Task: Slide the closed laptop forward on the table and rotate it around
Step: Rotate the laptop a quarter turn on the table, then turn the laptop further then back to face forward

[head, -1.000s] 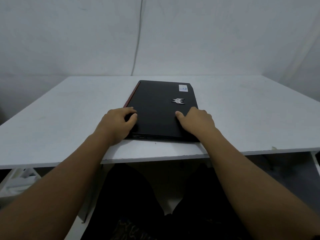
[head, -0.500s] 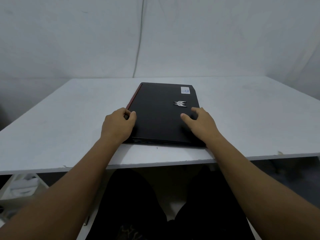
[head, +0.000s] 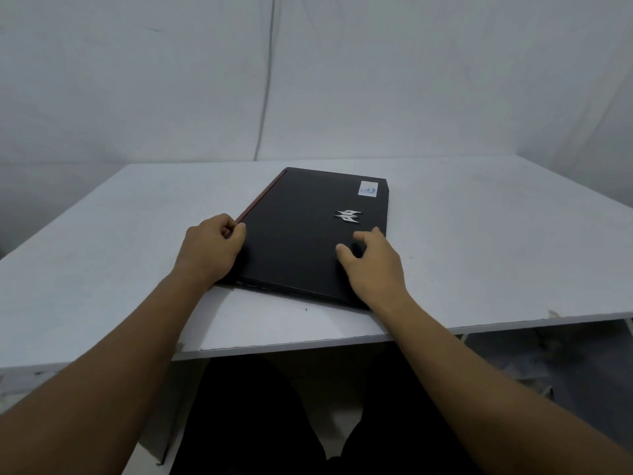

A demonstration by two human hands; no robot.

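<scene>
A closed black laptop (head: 301,234) with a red left edge, a silver logo and a small white sticker lies flat on the white table (head: 496,241), turned slightly clockwise. My left hand (head: 212,248) curls around its near left edge, thumb on the lid. My right hand (head: 371,265) rests on the lid's near right corner with fingers spread and pressing down.
The table's front edge (head: 308,344) runs just below the laptop's near side. A grey wall with a thin cable (head: 265,97) stands behind the table. My dark-clothed legs show under the tabletop.
The laptop has slid farther from the front edge and turned slightly clockwise. Both hands moved forward with it, and the right hand's fingers have spread.
</scene>
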